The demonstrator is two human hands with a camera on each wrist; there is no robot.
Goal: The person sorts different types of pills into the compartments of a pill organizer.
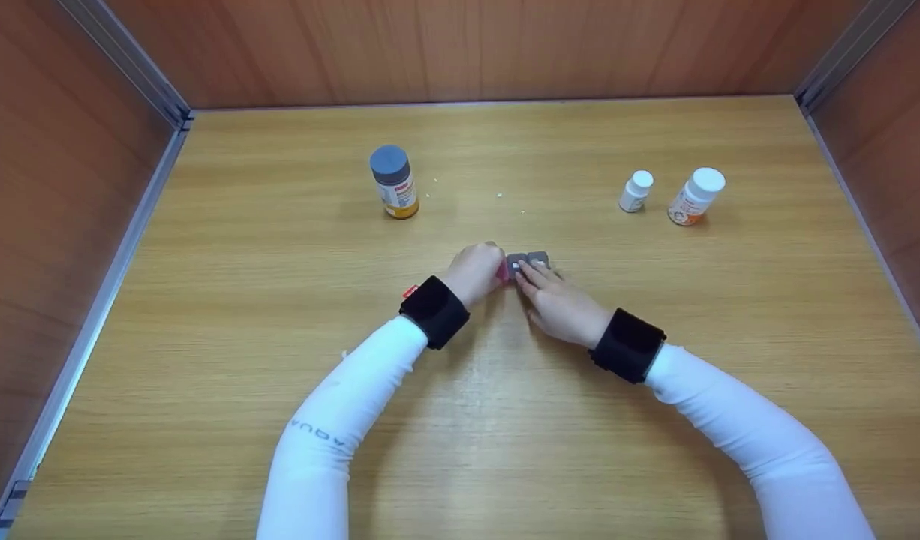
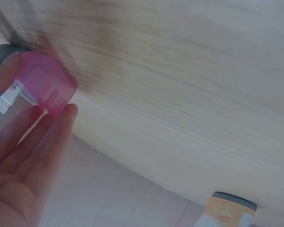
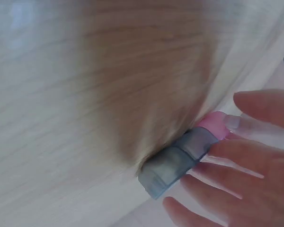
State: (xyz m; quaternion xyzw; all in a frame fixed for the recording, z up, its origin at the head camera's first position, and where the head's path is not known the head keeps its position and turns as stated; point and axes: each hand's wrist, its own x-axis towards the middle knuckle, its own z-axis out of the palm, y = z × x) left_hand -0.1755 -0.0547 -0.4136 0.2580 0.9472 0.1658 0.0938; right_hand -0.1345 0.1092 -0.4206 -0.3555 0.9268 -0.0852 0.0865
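A small pill box with grey compartments (image 1: 537, 257) and a pink end section (image 2: 47, 82) lies on the table between the two hands. My left hand (image 1: 475, 271) pinches the pink end, thumb on one side and fingertips on the other in the left wrist view. Fairly straight fingers of my right hand (image 1: 569, 309) rest on the grey part in the head view. From the right wrist, the grey compartments (image 3: 168, 165) sit in a row, with the right fingertips along their edge and the pink piece (image 3: 213, 124) at the far end.
A bottle with a dark grey cap (image 1: 395, 184) stands behind the left hand. At the back right are a small white bottle (image 1: 636, 191) and a larger white bottle (image 1: 696, 197). Tiny white bits (image 1: 499, 195) lie mid-table. Wooden panels (image 1: 467, 52) wall the back and sides.
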